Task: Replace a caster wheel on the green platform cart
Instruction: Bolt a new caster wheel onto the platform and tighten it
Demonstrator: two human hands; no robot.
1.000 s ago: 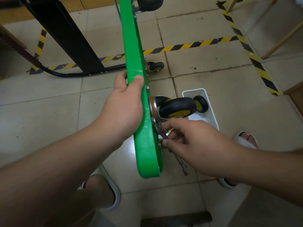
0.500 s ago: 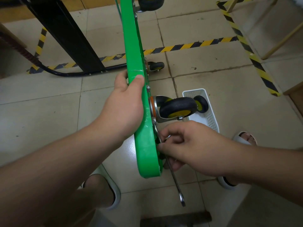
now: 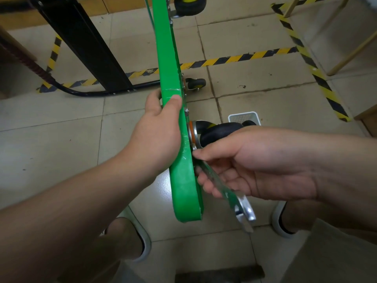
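The green platform cart (image 3: 184,180) stands on its edge, seen end-on, running from top centre down to the middle. My left hand (image 3: 157,135) grips its edge, thumb over the green rim. A black caster wheel (image 3: 218,131) with a chrome and orange mount sticks out to the right of the deck. Just below it, my right hand (image 3: 251,166) holds a silver wrench (image 3: 234,199) against the cart's underside, its free end pointing down and to the right. The wrench's head at the mount is hidden by my fingers.
Two more casters show on the deck: one at mid height (image 3: 194,83) and one at the top (image 3: 189,4). A white basket (image 3: 242,116) sits on the tiles behind the wheel. Black-yellow floor tape (image 3: 244,57), a black frame (image 3: 87,50) and my feet surround the cart.
My right hand has risen and swung the wrench, whose free end moved from straight down toward the lower right. The hand now covers part of the wheel. My left hand has stayed put.
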